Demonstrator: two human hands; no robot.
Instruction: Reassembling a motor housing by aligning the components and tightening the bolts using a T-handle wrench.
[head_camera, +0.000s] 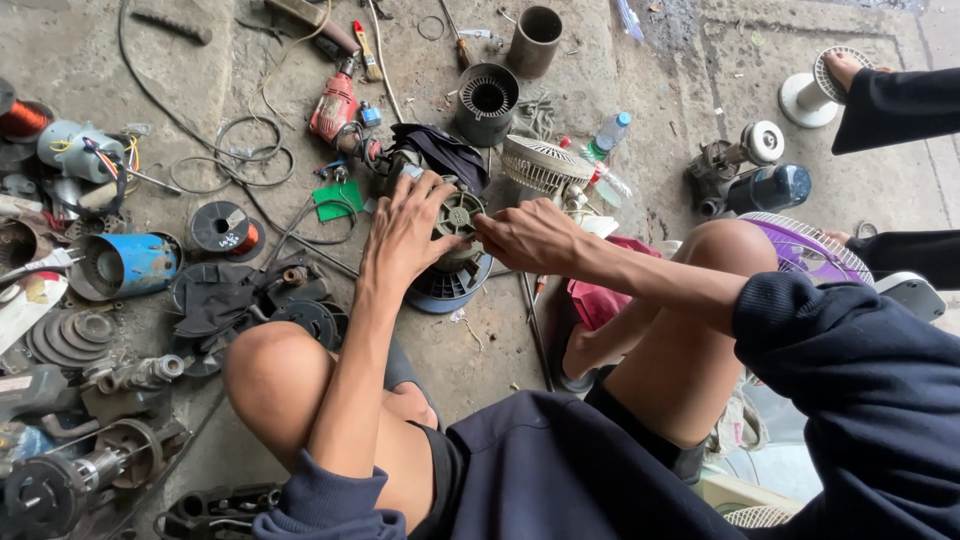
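Observation:
I squat on a concrete floor with a grey fan motor standing on a dark blue round housing between my knees. My left hand lies flat against the motor's left side, fingers spread over its top. From the right, my right hand comes in, its fingertips touching the motor's upper right edge. Both hands grip the motor body. The motor's lower part is hidden behind my hands.
Motor parts, pulleys and a blue cylinder crowd the left. A red drill, cables, a black grille cup and a pipe piece lie beyond. A purple fan guard and another person's foot are at right.

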